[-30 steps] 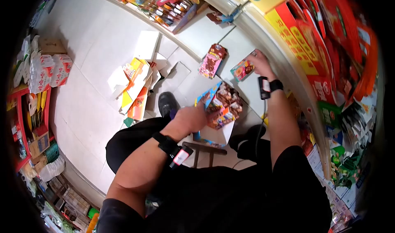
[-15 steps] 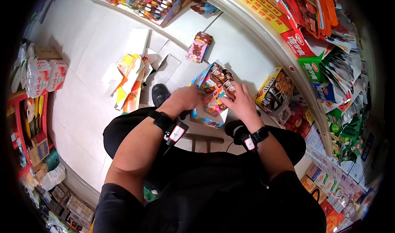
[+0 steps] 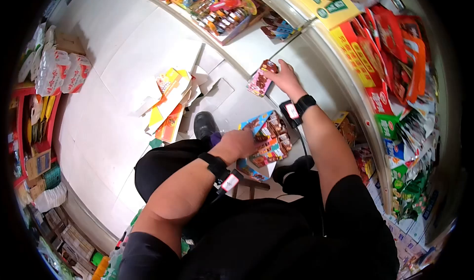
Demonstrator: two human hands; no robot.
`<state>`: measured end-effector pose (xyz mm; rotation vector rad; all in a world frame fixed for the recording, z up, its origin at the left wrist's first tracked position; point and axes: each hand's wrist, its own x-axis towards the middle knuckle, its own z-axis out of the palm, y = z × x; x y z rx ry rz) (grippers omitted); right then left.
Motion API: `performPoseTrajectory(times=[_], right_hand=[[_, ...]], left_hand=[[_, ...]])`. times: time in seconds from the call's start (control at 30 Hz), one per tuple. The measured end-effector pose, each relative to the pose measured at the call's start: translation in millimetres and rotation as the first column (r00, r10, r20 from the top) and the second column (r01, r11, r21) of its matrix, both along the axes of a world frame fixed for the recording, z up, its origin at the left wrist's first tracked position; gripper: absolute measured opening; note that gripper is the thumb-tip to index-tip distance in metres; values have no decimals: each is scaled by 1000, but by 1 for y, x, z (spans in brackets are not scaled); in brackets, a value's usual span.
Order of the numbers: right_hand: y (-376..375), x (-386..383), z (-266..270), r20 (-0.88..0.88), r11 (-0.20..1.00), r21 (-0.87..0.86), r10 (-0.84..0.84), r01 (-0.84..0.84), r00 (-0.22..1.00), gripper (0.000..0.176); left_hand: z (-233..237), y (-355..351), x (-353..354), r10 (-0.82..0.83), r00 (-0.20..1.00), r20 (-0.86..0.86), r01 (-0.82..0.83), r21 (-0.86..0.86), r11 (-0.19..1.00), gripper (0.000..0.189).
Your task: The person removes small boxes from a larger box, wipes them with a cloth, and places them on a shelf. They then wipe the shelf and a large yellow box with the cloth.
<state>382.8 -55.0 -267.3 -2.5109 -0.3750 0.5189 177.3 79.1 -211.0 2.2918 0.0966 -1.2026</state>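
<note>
An open blue display carton (image 3: pixel 255 123) holds several brown snack packs (image 3: pixel 277 136) and stands between my feet. My left hand (image 3: pixel 239 144) is at the carton's left side, its fingers closed over the edge and partly hidden. A pink and brown snack box (image 3: pixel 260 79) lies at the edge of the white ledge beyond the carton. Over its right end is my right hand (image 3: pixel 285 78), thumb against the box and fingers spread. A black band with a small device is on each wrist.
Torn yellow and white cardboard (image 3: pixel 173 102) lies on the floor at left. A box of small colourful items (image 3: pixel 224 20) stands at the top. Hanging snack bags (image 3: pixel 395 62) line the shelf at right. A red rack (image 3: pixel 37 136) stands far left.
My right hand has left the packs in the carton and moved up and forward to the pink and brown box. My left hand stays at the carton. The view has shifted.
</note>
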Motion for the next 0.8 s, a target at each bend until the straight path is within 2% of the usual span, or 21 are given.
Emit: performPoseTrajectory(times=[0.07, 0.2, 0.27, 0.3, 0.37, 0.4, 0.5, 0.57, 0.67, 0.73, 0.8], right_hand=[[23, 13, -12, -97, 994, -71, -94, 87, 991, 103], [58, 19, -18, -166, 975, -167, -173, 146, 971, 101], [68, 21, -23, -163, 932, -332, -207, 144, 965, 92], [69, 25, -27, -169, 933, -331, -203, 138, 965, 92], [63, 36, -37, -241, 933, -351, -175, 83, 955, 81], [60, 37, -45, -201, 937, -334, -177, 103, 964, 70], [54, 46, -63, -197, 927, -358, -191, 111, 962, 66], [46, 52, -72, -231, 938, -330, -188, 105, 955, 61], [33, 55, -74, -191, 948, -297, -171, 109, 967, 59], [14, 60, -76, -156, 970, -182, -190, 160, 969, 67], [-16, 77, -86, -176, 968, -41, -251, 247, 952, 76]], left_hand=[[-12, 0, -8, -9, 1000, 26, 8, 11, 1000, 46], [-16, 3, -12, -24, 999, 42, 24, -6, 1000, 45], [-10, 5, -10, -20, 1000, 14, 20, -18, 1000, 48], [-5, 6, -7, -16, 1000, 9, 16, -16, 1000, 48], [6, 8, -3, 14, 999, -49, -16, -36, 999, 42], [2, 7, -5, 20, 1000, -17, -21, -32, 999, 38], [5, 7, -4, 34, 999, -7, -35, -50, 998, 38], [9, 7, -2, 31, 999, -22, -32, -44, 999, 38], [11, 9, 0, 29, 999, -40, -30, -30, 999, 40], [7, 8, 0, 30, 999, -41, -31, -26, 999, 40], [-5, 5, -4, 50, 998, 23, -49, -19, 999, 51]])
